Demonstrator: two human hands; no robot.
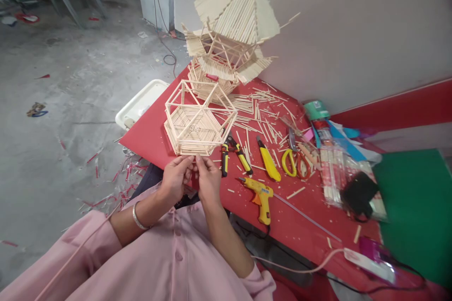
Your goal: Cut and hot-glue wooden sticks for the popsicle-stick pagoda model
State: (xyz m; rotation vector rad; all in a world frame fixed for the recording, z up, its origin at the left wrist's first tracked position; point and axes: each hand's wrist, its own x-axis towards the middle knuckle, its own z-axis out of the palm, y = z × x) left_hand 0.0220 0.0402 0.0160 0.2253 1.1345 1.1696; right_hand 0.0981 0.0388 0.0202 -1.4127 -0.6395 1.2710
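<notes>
My left hand and my right hand meet in front of a hexagonal frame of thin wooden sticks. Both are closed in a pinch, thumbs and fingertips almost touching. Whatever they pinch is too small or hidden to make out. The frame has a floor of sticks laid in rings and open, slanted struts around its sides; its near edge lies just beyond my fingertips. To the right of my hands are black-and-yellow pliers with their handles spread. A yellow glue gun lies nearer the table edge.
Behind the frame stands a roofed stick tower. Loose sticks cover much of the red table. A yellow cutter, scissors, bagged sticks and a green board lie rightward. A white tray sits left.
</notes>
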